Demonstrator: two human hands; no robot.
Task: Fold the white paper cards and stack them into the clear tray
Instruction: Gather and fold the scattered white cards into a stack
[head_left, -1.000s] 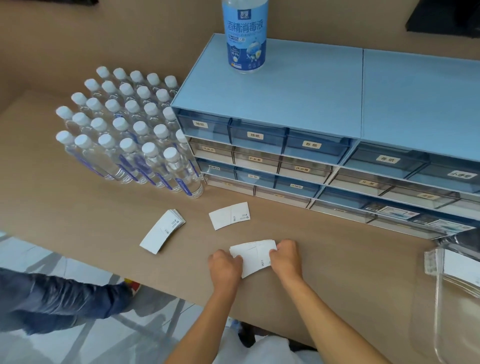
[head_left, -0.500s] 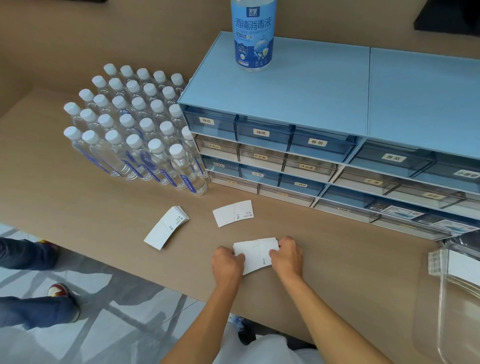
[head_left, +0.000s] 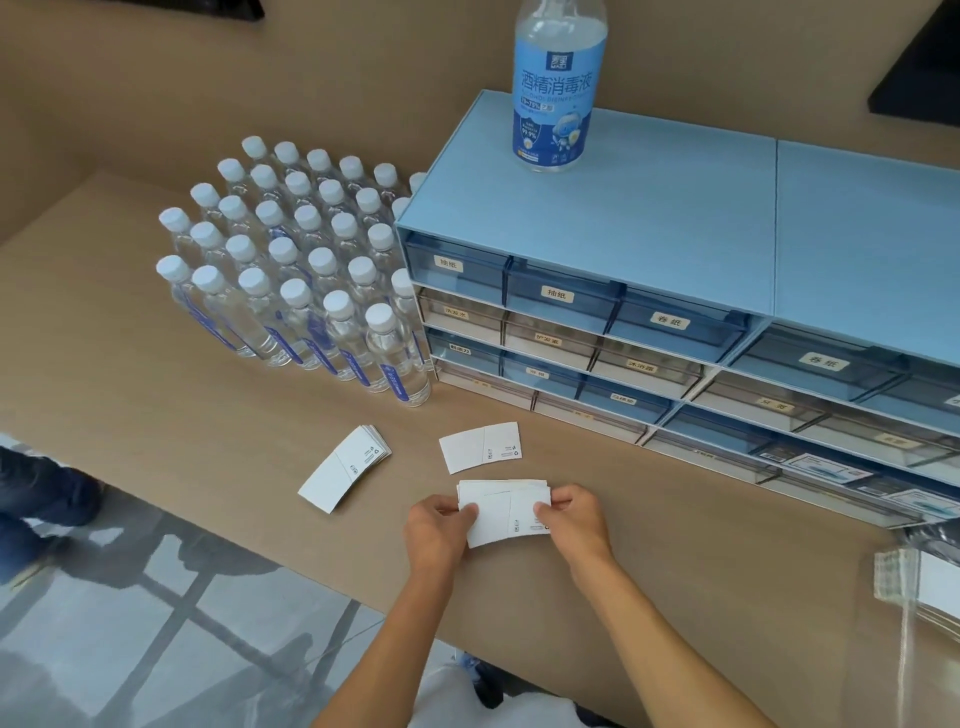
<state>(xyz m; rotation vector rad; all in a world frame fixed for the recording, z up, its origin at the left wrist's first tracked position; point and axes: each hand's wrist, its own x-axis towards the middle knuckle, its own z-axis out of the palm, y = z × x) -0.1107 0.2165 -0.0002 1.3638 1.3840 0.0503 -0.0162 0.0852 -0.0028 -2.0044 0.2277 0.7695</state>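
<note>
A small bundle of white paper cards (head_left: 501, 512) lies flat near the table's front edge, held at both ends. My left hand (head_left: 436, 530) pinches its left end and my right hand (head_left: 574, 522) pinches its right end. A single white card (head_left: 480, 447) lies just beyond the bundle. Further left sits a stack of curved white cards (head_left: 345, 470). The clear tray (head_left: 914, 608) stands at the far right edge, with white cards inside it.
A blue drawer cabinet (head_left: 649, 270) fills the back right, with a disinfectant bottle (head_left: 558, 88) on top. Many capped water bottles (head_left: 291, 270) stand in a block at the back left. Another person's leg (head_left: 36, 499) shows on the floor at left.
The bundle between my hands has turned a little and its upper edges now fan out slightly. My hands stay on its two ends. The other cards have not moved.
</note>
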